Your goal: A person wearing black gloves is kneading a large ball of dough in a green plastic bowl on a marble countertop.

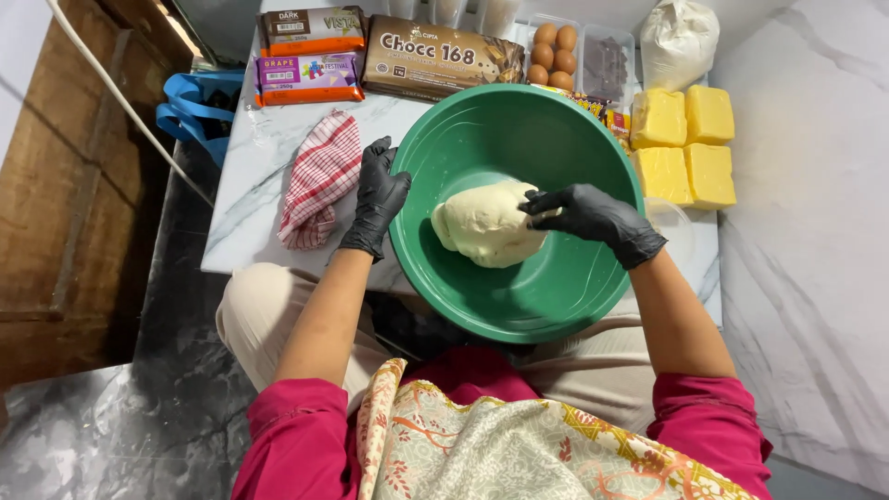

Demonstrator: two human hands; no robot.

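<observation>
A blue bag [190,106] hung at the far left edge of the marble surface [250,204]. Next came a red checked cloth [319,181], crumpled on the surface, with two chocolate bars [310,56] stacked behind it and a larger brown chocolate pack [440,57] beside them. The left hand [378,199], in a black glove, gripped the left rim of the green bowl [556,296], fingers curled over the edge. The bowl sat at the near edge of the surface, above the person's lap. Inside it, just left of centre, lay a pale lump of dough [482,227]. The right hand [588,215], also gloved in black, rested on the dough's right side, fingers spread and pressing into it, not closed around it. Behind the bowl stood a tray of eggs [551,51] and a white sack [678,42]. At the right lay four yellow butter blocks [685,143], close together.
</observation>
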